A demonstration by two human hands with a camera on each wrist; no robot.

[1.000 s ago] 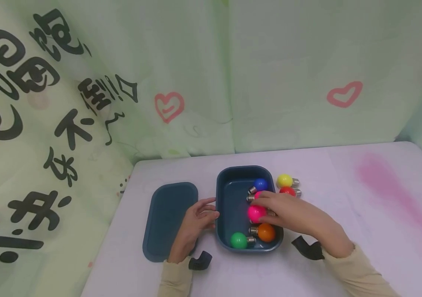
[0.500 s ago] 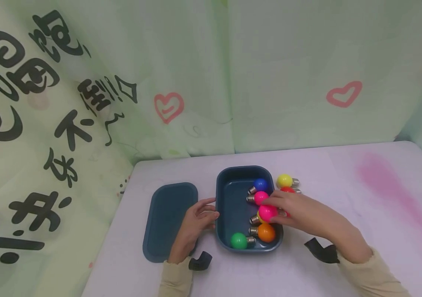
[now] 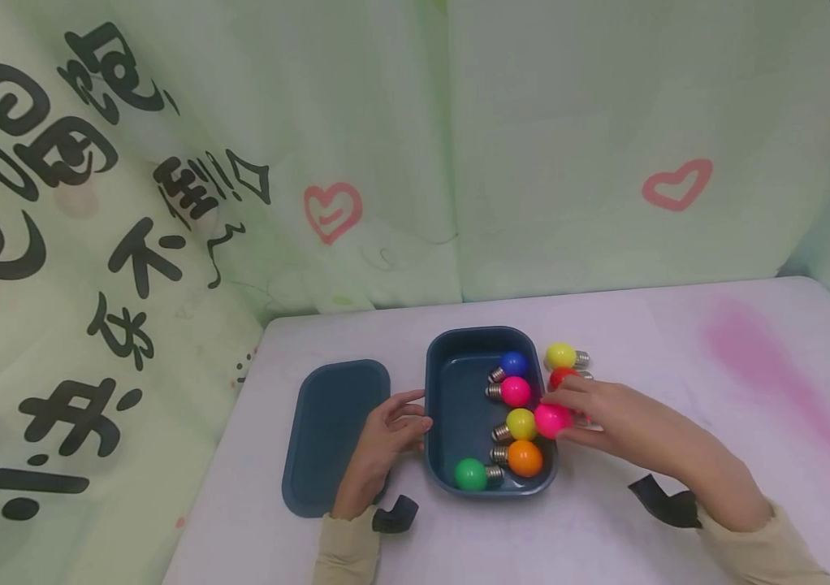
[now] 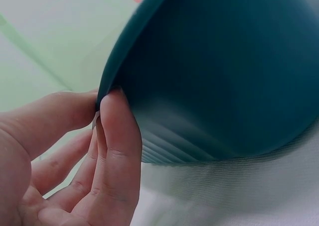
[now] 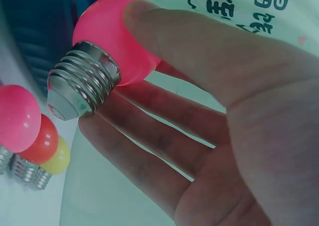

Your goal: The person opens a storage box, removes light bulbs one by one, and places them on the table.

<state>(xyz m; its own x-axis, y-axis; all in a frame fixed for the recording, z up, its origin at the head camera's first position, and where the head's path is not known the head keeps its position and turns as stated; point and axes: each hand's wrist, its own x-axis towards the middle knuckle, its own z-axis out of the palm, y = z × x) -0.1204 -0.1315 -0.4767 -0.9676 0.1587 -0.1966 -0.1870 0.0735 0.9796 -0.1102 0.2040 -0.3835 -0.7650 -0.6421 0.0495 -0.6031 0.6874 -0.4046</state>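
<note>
My right hand [image 3: 627, 418] pinches a pink light bulb [image 3: 553, 421] by its round globe, over the right rim of the dark blue box [image 3: 459, 390]. In the right wrist view, the bulb's silver screw base [image 5: 87, 76] points down and left. My left hand [image 3: 386, 443] holds the box's left side, with thumb and forefinger at the rim [image 4: 112, 76]. Inside the box lie a blue bulb [image 3: 513, 364], another pink bulb [image 3: 516, 392], a yellow bulb [image 3: 520, 424], an orange bulb [image 3: 525, 459] and a green bulb [image 3: 470, 474].
Right of the box, a yellow bulb [image 3: 560, 356] and a red bulb [image 3: 564, 378] lie on the white table [image 3: 737, 390]. The right wrist view shows a further pink bulb [image 5: 19, 117] beside them. A flat blue lid [image 3: 327, 422] lies left of the box.
My right hand has moved to the right with the pink bulb, from inside the box to its right rim, uncovering the yellow bulb. The left hand has stayed in place.
</note>
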